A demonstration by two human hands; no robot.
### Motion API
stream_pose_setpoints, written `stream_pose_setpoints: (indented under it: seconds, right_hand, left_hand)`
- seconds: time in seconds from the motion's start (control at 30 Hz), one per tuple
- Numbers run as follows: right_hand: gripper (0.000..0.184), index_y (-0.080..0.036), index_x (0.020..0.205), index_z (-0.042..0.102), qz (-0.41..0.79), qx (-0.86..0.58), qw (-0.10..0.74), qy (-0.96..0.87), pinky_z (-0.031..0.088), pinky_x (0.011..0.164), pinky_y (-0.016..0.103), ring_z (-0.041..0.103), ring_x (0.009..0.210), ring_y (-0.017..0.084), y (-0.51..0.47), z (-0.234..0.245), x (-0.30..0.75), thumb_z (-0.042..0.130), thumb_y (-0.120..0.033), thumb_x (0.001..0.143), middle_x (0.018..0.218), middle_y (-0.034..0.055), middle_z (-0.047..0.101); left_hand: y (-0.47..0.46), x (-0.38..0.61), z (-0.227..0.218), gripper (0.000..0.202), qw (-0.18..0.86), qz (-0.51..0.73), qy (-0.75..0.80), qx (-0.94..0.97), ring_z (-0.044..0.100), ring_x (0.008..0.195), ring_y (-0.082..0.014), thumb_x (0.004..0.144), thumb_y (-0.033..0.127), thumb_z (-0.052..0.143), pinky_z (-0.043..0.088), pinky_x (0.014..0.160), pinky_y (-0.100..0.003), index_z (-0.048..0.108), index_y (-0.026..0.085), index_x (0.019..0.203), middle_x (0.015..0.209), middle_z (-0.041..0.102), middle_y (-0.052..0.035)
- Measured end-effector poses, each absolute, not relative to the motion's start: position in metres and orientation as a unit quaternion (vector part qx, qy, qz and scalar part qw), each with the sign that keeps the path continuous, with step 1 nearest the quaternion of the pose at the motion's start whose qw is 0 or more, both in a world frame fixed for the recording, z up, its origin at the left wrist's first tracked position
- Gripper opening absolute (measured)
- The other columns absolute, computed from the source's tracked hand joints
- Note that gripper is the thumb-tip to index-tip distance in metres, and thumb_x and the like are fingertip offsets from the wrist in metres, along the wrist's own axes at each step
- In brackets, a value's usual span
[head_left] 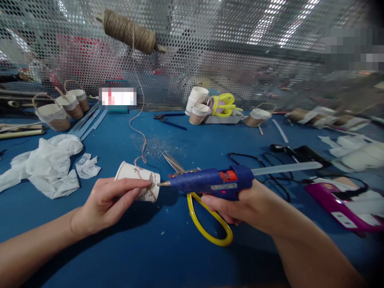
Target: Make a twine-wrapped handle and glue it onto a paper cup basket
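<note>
My left hand (111, 200) is closed on a white paper cup (129, 171), which lies tilted on its side with its base toward the right. Twine (145, 144) runs down from a spool to the cup and crosses its side near the base. In my right hand (240, 204) is a blue hot glue gun (207, 182), its metal nozzle at the cup's base end beside my left fingertips. A clear glue stick (288, 168) sticks out of the gun's back. Beneath the gun lie yellow-handled scissors (210, 236), partly hidden by it.
A twine spool (129, 32) hangs on the perforated metal panel behind the blue table. White lace fabric (51, 164) lies left. Along the back are small baskets (54, 117), pliers (171, 120) and stacked cups (196, 98). A purple power strip (336, 206) and black cord are at right.
</note>
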State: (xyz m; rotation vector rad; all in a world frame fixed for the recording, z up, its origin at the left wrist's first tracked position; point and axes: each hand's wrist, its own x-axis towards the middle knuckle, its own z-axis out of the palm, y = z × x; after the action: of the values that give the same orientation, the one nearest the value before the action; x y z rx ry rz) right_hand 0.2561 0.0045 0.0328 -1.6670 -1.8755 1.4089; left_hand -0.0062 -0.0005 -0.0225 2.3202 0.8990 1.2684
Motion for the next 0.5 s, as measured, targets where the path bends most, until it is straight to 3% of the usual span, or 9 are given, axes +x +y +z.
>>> stream_pose_setpoints:
  seconds: [0.5]
  right_hand:
    - [0.029,-0.017,0.055,0.050,0.480,-0.600,0.134,-0.626,0.035,0.032,0.019,0.040,0.033,0.006,0.0052,0.0324,0.2552,0.060,-0.042,0.069,0.039,-0.0049,0.047]
  left_hand:
    - [-0.0004,-0.0059,-0.0213,0.020,0.166,0.448,0.320,0.818,0.056,0.046,-0.0059,0.079,0.009,0.050,0.043,0.044,-0.014,0.062,0.015,0.094,0.062,0.067,-0.0003]
